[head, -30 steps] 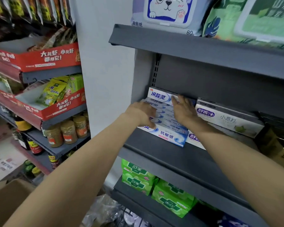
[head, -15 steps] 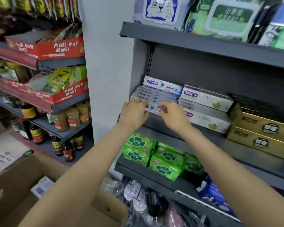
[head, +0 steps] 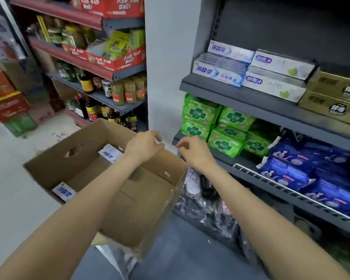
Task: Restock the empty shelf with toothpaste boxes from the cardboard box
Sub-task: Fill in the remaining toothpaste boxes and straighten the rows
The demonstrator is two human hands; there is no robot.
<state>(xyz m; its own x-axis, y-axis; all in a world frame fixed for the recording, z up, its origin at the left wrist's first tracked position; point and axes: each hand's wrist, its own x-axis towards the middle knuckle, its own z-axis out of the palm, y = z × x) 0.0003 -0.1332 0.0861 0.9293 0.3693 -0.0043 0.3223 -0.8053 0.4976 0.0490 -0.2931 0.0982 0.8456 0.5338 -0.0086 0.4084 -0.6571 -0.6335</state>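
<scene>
A stack of white-and-blue toothpaste boxes lies at the left end of the grey shelf. Below and to the left stands the open cardboard box, with one toothpaste box at its far side and another at its near left corner. My left hand hovers over the box's far right edge, fingers loosely curled, holding nothing. My right hand hangs just right of it, in front of the lower shelf, also empty with fingers loosely curled.
White-green toothpaste boxes and gold boxes fill the rest of the shelf. Green packs and blue packs sit on the shelves below. Jars and bottles line the left rack. Cartons are stacked on the floor.
Both hands let go of the toothpaste stack on the shelf and dropped down to the cardboard box. My view tilted down and left.
</scene>
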